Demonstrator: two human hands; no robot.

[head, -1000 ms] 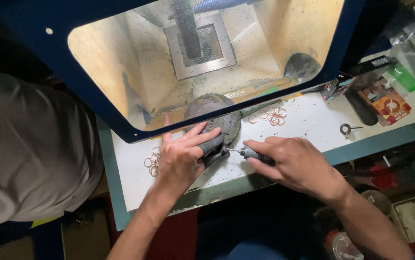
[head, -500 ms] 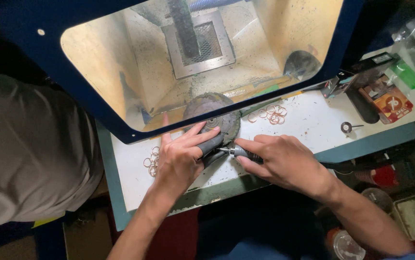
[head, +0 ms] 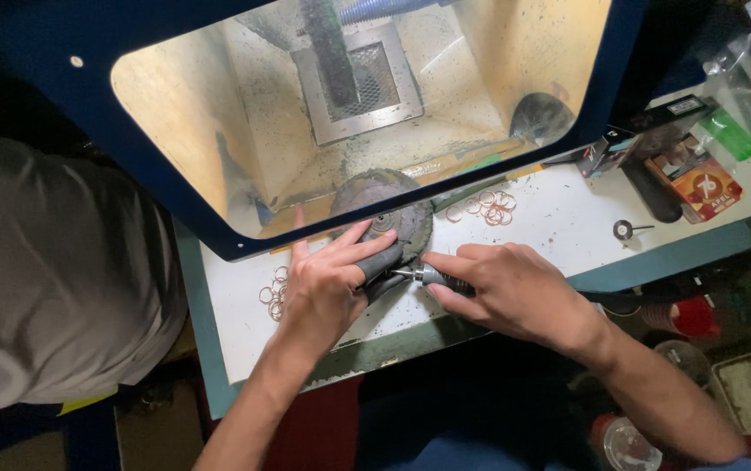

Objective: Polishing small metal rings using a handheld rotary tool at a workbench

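Observation:
My left hand (head: 327,283) rests on the white bench top (head: 567,218), its fingers pressed around a small piece on a dark holder beside a round grey wheel (head: 384,205). In my right hand (head: 506,292) is a slim metal rotary handpiece (head: 436,277), gripped with its tip pointing left and touching the piece under my left fingers. The piece itself is hidden by my fingers. Both hands sit just in front of the lit dust-collection hood (head: 349,96).
Copper-coloured rings lie in a pile behind my right hand (head: 489,208) and another left of my left hand (head: 273,293). A small mounted disc (head: 627,229), a red packet (head: 698,183) and a green object (head: 729,133) sit at right. A person in grey (head: 44,279) stands at left.
My right hand and the handpiece have shifted left, bringing the tip against the piece held by my left hand. The view has also drifted slightly.

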